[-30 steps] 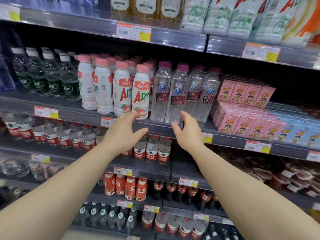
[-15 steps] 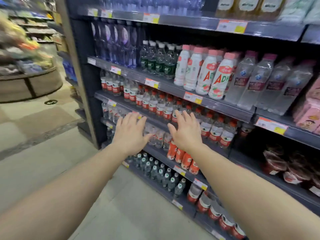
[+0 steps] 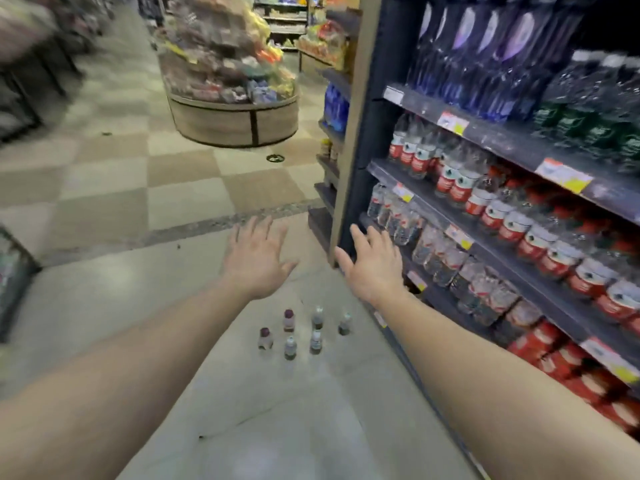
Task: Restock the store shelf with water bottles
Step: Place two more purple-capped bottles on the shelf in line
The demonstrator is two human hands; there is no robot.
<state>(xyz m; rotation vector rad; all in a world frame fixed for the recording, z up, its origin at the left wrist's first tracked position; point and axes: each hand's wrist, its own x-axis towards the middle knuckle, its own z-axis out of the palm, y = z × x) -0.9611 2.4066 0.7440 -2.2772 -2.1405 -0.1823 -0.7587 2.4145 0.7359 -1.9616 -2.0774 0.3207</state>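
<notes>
Several small water bottles [image 3: 290, 346] stand upright in a loose cluster on the pale floor, just left of the dark store shelf [image 3: 485, 140]. Two of them have dark red caps, the others pale caps. My left hand [image 3: 255, 258] is stretched out above and beyond the cluster, fingers spread, holding nothing. My right hand [image 3: 374, 263] is stretched out beside it, near the shelf's end panel, fingers straight and empty. The shelf rows hold red-labelled water bottles [image 3: 519, 226], clear bottles [image 3: 440, 251] and blue bottles [image 3: 485, 46].
A round wooden display bin [image 3: 233, 116] piled with packaged goods stands in the aisle ahead. Checkered floor tiles [image 3: 104, 188] stretch to the left. A dark object [image 3: 14, 271] sits at the left edge. The shelf's wooden end panel [image 3: 356, 133] rises right of my hands.
My view has swung left and down from the shelf front to the aisle floor. Both hands stayed outstretched and empty. The bottles on the floor have come into view.
</notes>
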